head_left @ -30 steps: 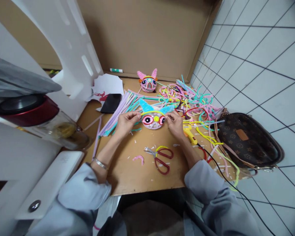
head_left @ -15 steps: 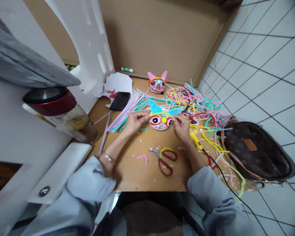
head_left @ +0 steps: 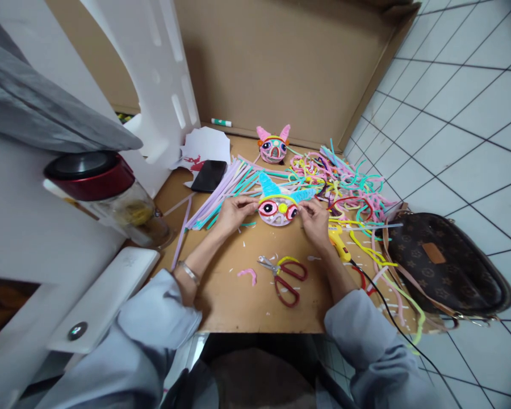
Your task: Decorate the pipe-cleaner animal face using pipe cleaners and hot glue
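Observation:
Between my hands is a pipe-cleaner animal head with tall blue ears, pink-rimmed eyes, a yellow nose and a yellow band. My left hand pinches its left side with thumb and fingers. At its right side, by the other eye, my right hand grips the edge with closed fingertips. Red-handled scissors lie partly spread on the table below, beside a short curved pink pipe cleaner. A yellow glue gun rests just right of my right wrist.
A similar pink-eared head stands at the back. Loose pipe cleaners pile up behind my right hand, straight ones behind my left. A phone, a glass bottle and a brown handbag flank the cardboard tabletop.
Almost nothing differs. Both hands keep their hold on the blue-eared head, and the whole view has shifted very slightly.

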A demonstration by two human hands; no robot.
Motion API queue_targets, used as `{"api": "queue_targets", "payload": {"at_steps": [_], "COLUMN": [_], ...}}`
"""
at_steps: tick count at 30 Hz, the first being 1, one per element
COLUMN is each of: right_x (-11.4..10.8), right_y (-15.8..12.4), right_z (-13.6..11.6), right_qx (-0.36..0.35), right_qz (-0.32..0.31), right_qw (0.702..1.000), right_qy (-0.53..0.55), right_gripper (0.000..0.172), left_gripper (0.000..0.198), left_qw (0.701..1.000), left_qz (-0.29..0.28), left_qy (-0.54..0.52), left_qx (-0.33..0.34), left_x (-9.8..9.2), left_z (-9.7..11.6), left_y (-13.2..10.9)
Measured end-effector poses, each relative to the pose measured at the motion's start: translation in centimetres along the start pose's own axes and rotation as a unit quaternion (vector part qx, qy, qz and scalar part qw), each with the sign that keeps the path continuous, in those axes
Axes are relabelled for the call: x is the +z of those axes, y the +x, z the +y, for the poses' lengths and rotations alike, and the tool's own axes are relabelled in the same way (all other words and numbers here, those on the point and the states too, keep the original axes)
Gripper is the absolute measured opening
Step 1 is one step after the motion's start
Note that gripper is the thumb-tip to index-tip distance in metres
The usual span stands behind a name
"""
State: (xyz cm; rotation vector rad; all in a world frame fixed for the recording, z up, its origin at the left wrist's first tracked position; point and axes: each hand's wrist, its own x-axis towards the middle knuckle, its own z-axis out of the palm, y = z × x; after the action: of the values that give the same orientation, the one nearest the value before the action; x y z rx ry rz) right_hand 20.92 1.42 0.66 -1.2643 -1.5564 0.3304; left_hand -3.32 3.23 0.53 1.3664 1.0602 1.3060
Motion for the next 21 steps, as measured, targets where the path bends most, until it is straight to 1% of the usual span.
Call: {"api": "queue_targets", "payload": {"at_steps": [9, 15, 21], "right_x": [0.03, 0.21, 0.62], "right_y": [-0.02, -0.01, -0.18], "right_z": [0.24, 0.11, 0.09], "right_qx": [0.006, 0.016, 0.038], "right_qz": [-0.014, -0.009, -0.008], "right_qw": [1.0, 1.0, 0.999], "right_qy": [-0.012, 0.008, 0.036], "right_gripper": [0.017, 0.016, 0.015], "left_gripper": [0.041, 0.042, 0.044], "left_qw": [1.0, 0.999, 0.999], "left_qz": [0.017, 0.031, 0.029], "left_qy": [-0.014, -0.001, 0.0], "left_qx": [0.008, 0.009, 0.013], "left_x": [0.57, 0.67, 0.68], "left_z": [0.05, 0.05, -0.1], "left_y": [-0.17, -0.31, -0.31]}}
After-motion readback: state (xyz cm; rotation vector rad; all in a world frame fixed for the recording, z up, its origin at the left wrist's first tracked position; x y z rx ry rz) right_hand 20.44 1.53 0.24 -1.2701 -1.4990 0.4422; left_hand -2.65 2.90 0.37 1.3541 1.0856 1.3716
